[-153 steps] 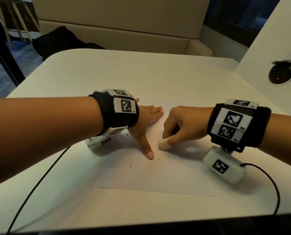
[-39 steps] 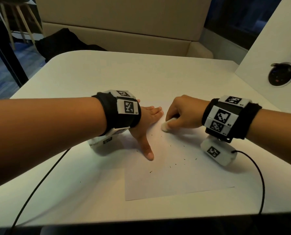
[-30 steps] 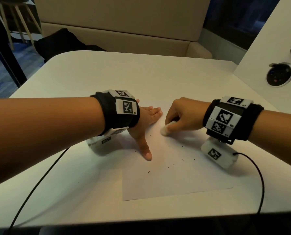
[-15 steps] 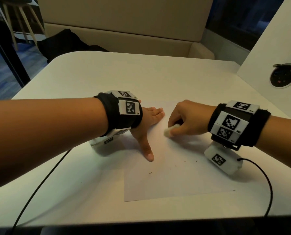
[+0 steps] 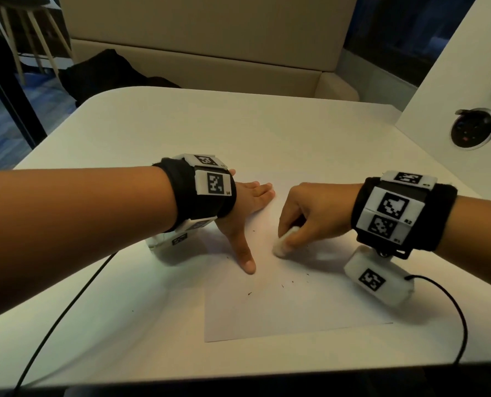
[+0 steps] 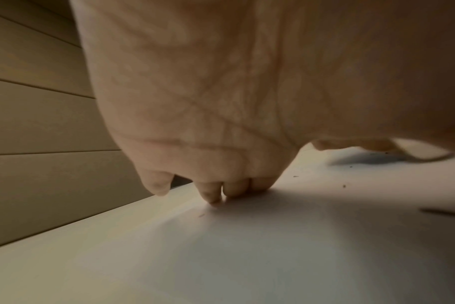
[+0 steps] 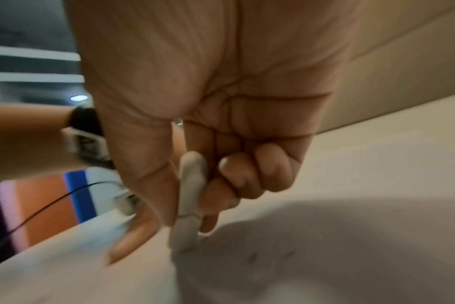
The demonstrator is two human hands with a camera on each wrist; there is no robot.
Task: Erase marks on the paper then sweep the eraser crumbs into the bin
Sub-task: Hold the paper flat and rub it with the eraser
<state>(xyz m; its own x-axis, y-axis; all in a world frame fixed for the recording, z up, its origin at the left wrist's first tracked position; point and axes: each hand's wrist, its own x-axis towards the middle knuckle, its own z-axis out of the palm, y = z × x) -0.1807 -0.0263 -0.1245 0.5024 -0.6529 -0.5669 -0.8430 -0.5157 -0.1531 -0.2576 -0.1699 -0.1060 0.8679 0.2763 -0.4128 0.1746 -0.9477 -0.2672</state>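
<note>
A white sheet of paper point(image 5: 290, 310) lies on the white table point(image 5: 238, 133). My left hand point(image 5: 247, 213) lies flat on the paper's upper left part, fingers straight and thumb stretched toward me, pressing it down. My right hand point(image 5: 307, 222) pinches a white eraser point(image 5: 284, 245) between thumb and fingers, its tip down on the paper just right of the left thumb. The right wrist view shows the eraser point(image 7: 190, 197) upright in that pinch, blurred. Small dark crumbs point(image 5: 284, 285) dot the paper below the hands. No bin is in view.
A beige bench point(image 5: 198, 53) runs behind the table, with a dark bag point(image 5: 107, 70) on it. A white panel with a round socket point(image 5: 473, 127) stands at the right. Black cables point(image 5: 55, 319) trail from both wrists over the table's front edge.
My right hand has rubbed the eraser back and forth, now nearer me beside the left thumb. Since five seconds ago the paper has turned. The left hand has stayed put.
</note>
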